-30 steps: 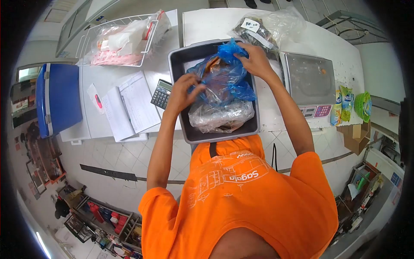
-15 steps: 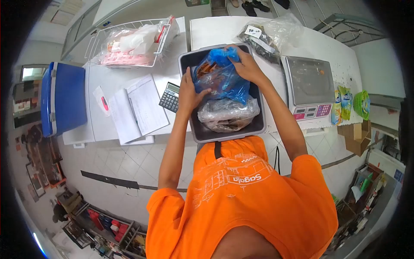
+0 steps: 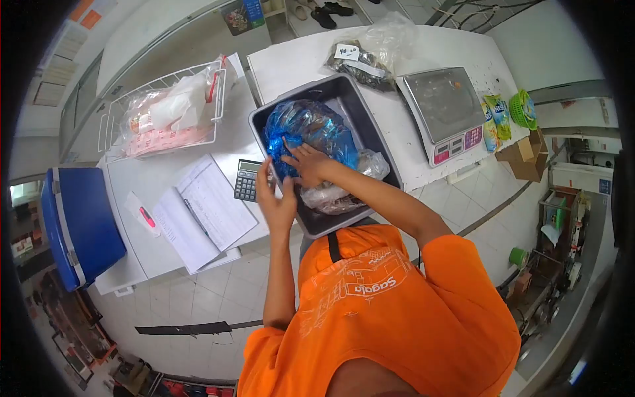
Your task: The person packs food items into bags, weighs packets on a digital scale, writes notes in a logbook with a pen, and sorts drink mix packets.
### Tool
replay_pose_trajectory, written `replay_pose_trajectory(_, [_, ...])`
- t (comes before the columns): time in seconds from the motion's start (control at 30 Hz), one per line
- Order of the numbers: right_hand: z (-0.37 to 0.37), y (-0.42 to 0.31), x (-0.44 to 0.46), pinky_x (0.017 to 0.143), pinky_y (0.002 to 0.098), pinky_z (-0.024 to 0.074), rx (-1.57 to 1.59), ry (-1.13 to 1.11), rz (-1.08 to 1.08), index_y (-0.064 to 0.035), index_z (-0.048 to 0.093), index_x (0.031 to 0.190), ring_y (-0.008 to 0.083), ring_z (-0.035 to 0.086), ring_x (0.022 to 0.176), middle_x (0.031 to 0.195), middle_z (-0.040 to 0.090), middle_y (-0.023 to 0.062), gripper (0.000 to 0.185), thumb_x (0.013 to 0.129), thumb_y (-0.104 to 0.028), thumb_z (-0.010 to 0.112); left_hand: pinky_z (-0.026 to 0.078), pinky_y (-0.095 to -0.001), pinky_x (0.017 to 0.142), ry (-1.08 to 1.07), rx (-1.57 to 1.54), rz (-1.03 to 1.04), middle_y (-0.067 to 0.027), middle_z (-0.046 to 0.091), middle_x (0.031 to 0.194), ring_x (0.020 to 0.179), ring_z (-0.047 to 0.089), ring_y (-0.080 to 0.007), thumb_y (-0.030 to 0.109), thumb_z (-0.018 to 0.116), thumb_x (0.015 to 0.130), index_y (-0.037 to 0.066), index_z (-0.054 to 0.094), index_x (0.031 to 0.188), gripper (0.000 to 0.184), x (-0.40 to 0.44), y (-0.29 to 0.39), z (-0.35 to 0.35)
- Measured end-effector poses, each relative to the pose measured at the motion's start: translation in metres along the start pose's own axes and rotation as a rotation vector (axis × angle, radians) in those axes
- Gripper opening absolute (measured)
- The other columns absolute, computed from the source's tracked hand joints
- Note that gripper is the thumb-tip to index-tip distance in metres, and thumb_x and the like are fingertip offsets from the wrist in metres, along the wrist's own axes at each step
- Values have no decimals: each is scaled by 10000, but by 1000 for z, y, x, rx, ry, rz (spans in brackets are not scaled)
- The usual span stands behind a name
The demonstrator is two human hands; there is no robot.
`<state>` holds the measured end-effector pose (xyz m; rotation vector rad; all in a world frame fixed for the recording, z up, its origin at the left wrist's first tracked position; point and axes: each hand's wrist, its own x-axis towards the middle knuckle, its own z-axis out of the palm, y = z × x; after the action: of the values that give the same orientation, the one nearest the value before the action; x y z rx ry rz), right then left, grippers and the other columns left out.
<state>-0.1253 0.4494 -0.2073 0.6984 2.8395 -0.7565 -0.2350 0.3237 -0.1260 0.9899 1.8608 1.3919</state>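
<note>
Blue bag (image 3: 327, 129) by tub (image 3: 357, 109) L rim, hands (image 3: 308, 165) at it, gap R

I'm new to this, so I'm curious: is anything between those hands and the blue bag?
Nothing visible blocks them: the right hand touches the blue bag, and the left hand reaches over the rim of the grey tub beside it. The clear bag lies alongside, not between.

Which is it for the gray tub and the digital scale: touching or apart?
Apart. The head view shows a strip of bare white tabletop between the gray tub's right side and the digital scale.
</note>
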Motion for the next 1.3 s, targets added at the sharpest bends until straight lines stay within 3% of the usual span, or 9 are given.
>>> replay_pose_trajectory(0.1, [36,15,29,1143,464,345,458,232,-116,-42,491,1427,407,509,1308,1412,539,243,671,877,-384,670,291,-517,1168,-142,197,379,-295,376,1527,1466,315,-434,284,654,937,57,426,1488,638,64,22,35])
replay_pose_trajectory(0.2, [-5,-29,6,1155,470,304,52,-192,-10,-41,541,1394,429,429,1355,1424,504,256,517,961,-324,563,156,-609,1186,-347,502,100,-293,148,1633,1516,138,-467,539,624,920,148,328,1563,808,107,-24,74])
replay_pose_trajectory(0.33, [-117,-39,-76,974,427,488,589,-364,-54,-27,721,1108,357,660,1067,1130,702,210,387,969,-355,570,9,-675,1163,-327,700,194,-279,-78,1654,1524,-57,-479,771,564,832,213,186,1614,1032,105,-86,90])
replay_pose_trajectory(0.43, [-180,95,-92,835,309,549,813,224,113,-27,717,1085,133,681,929,1155,720,68,247,980,-239,648,-67,-686,1143,-271,782,142,-303,-134,1637,1518,-155,-461,861,546,765,215,96,1625,1166,88,-100,101])
replay_pose_trajectory(0.67, [-278,404,-63,984,426,496,-22,821,543,-60,597,1316,337,657,1134,1211,679,204,630,865,-486,705,-85,-682,1141,-257,891,129,-337,-193,1609,1497,-244,-452,812,605,767,215,7,1624,1203,100,-129,105])
replay_pose_trajectory(0.8, [-281,448,-34,1053,418,453,-279,854,694,50,436,1445,343,592,1265,1380,571,267,971,810,-622,730,25,-657,1173,-275,716,31,-224,-106,1670,1547,-62,-409,708,697,783,235,198,1605,1073,90,-76,91])
replay_pose_trajectory(0.93, [-277,486,-10,952,412,508,247,385,409,58,559,1350,294,644,1134,1256,635,251,901,809,-645,713,463,-305,997,141,110,-228,-135,602,1363,1192,604,-228,333,643,999,109,599,1362,429,50,8,90])
replay_pose_trajectory(1.1, [-310,362,3,763,312,493,436,510,-164,-29,659,1279,170,571,841,1009,672,85,377,969,-238,618,496,-273,848,301,30,-107,-90,665,1210,995,641,-146,345,625,1012,79,607,1318,406,23,115,142])
replay_pose_trajectory(1.3, [-295,222,-140,1133,385,367,637,545,-305,-18,498,1440,366,529,1326,1385,573,266,587,854,-3,519,527,-300,764,252,-232,74,-135,628,1186,976,665,-203,332,594,1021,73,515,1388,455,46,204,223])
